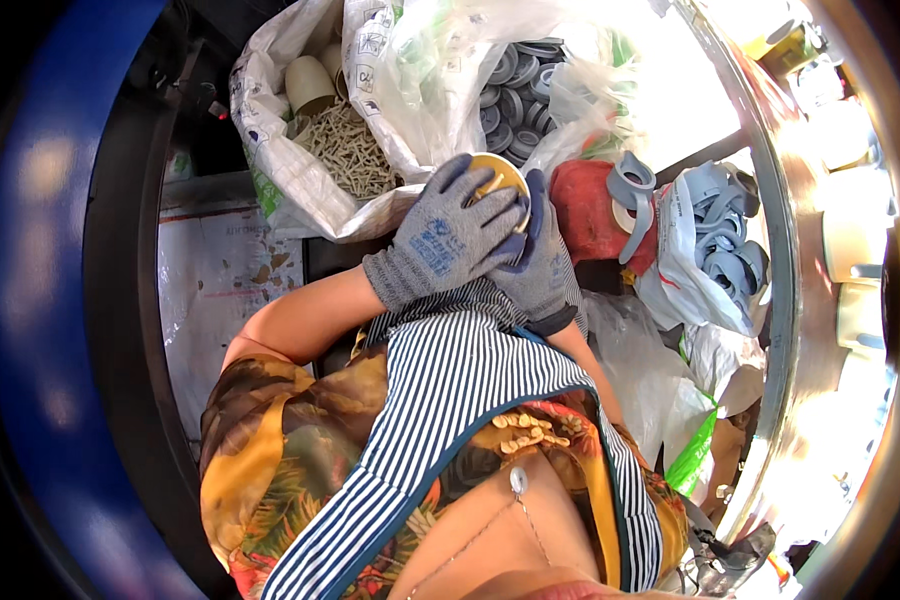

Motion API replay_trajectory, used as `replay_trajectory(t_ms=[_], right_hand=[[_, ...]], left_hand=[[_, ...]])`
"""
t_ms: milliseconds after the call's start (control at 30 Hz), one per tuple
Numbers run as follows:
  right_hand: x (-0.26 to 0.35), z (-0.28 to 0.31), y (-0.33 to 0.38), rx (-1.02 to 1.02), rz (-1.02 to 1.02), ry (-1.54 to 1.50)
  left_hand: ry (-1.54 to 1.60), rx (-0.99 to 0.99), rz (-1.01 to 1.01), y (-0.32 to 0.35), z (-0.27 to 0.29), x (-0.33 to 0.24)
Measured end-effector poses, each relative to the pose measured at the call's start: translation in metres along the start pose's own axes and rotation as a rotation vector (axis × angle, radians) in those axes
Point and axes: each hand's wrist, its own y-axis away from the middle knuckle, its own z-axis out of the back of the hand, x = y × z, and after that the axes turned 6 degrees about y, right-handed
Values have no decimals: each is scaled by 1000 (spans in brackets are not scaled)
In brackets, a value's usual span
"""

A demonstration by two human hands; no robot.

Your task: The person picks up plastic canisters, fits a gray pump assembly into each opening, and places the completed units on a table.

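I can see the person's left hand (450,235), in a grey knit work glove with blue print, bent around the near left side of a round cream cup-like piece with a yellowish inside (511,174). Its fingers are curled and close together, holding the piece in front of the chest. The right hand (538,272), gloved in matching grey with a dark cuff, presses against the piece's right side; I cannot tell how far its fingers wrap, since they are partly hidden.

Just beyond the left hand stands a white woven sack (260,130) of short beige rod-like bits (352,150), with a tan rounded cup (309,85) inside. To its right, a clear plastic bag (440,95) holds round grey lids (511,105). Right of the hands, a blue-grey ring-shaped part with a strap (631,185) rests on a red bundle (582,210), beside a white plastic bag (673,255) of similar blue-grey parts (722,235).
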Motion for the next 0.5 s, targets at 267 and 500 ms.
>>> replay_trajectory(t_ms=[267,500], right_hand=[[-6,-8,1,74,22,-32],[-8,-6,6,81,63,140]], left_hand=[[56,220,38,2,-13,4],[84,218,-48,6,-22,9]])
